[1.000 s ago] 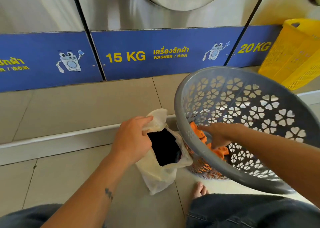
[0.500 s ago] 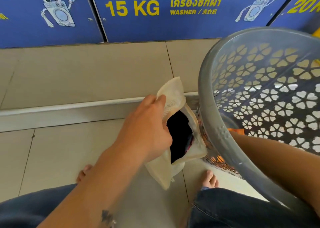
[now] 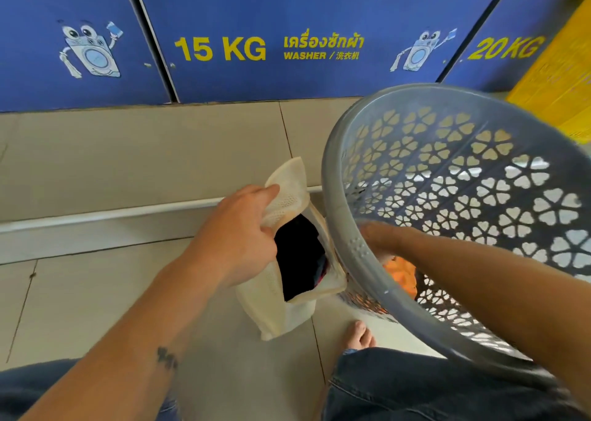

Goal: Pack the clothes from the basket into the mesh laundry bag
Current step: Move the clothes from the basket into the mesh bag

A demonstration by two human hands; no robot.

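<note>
A cream mesh laundry bag (image 3: 281, 312) stands on the tiled floor with dark clothing (image 3: 297, 254) inside it. My left hand (image 3: 236, 238) grips the bag's upper rim and holds its mouth wide. Right beside the bag, a grey plastic basket (image 3: 339, 177) with flower-shaped holes is tilted toward me. My right hand (image 3: 380, 238) reaches down inside the basket, and the near rim hides its fingers. An orange garment (image 3: 399, 273) lies just under that wrist at the basket's bottom. Whether the fingers hold it is hidden.
Blue washer panels (image 3: 303, 11) marked 15 KG and 20 KG line the back above a raised tiled step (image 3: 96, 219). A yellow basket (image 3: 556, 78) stands at the far right. My bare foot (image 3: 361, 337) and denim-covered knees sit just below the bag.
The view dipped and drew closer. My right hand, seen gripping the orange garment a second ago, sank behind the basket rim. My left hand kept hold of the bag's rim.
</note>
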